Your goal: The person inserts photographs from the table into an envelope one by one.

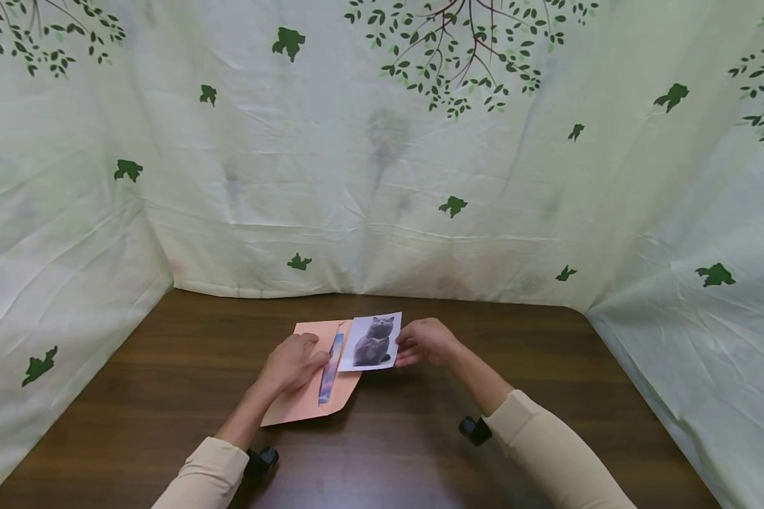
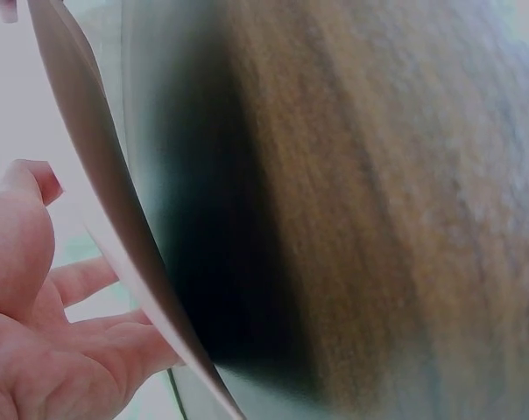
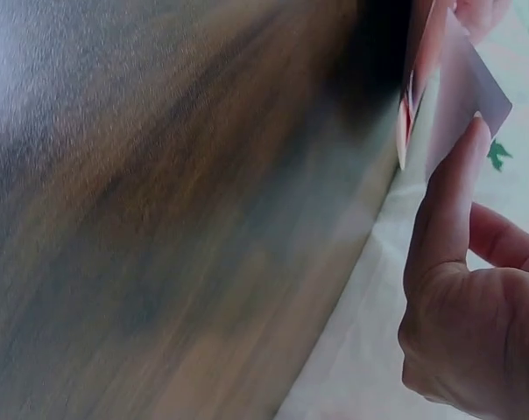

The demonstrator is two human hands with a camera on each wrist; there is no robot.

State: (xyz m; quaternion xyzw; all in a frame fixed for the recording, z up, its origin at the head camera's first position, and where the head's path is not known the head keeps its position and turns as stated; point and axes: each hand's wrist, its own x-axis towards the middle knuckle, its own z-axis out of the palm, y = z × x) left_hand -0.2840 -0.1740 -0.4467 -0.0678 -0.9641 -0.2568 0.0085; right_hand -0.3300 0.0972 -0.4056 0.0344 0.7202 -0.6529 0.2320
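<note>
My left hand (image 1: pixel 291 366) grips a peach-coloured envelope (image 1: pixel 302 408) above the table. A narrow blue-and-purple strip (image 1: pixel 331 369) shows along the envelope's opening; the rest of whatever it belongs to is hidden. On the envelope's right side, my right hand (image 1: pixel 428 341) pinches the right edge of a white card with a grey cat photo (image 1: pixel 374 341). The card's left edge overlaps the envelope. In the left wrist view the envelope (image 2: pixel 116 197) appears edge-on beside the left hand (image 2: pixel 28 324). The right wrist view shows the card's plain back (image 3: pixel 466 101) against a finger.
A dark brown wooden table (image 1: pixel 407 452) lies under both hands. Around its back and sides hangs a pale curtain (image 1: pixel 331 177) printed with green leaves and branches. Black devices (image 1: pixel 474 430) are worn at both wrists, beside cream sleeves (image 1: pixel 547 452).
</note>
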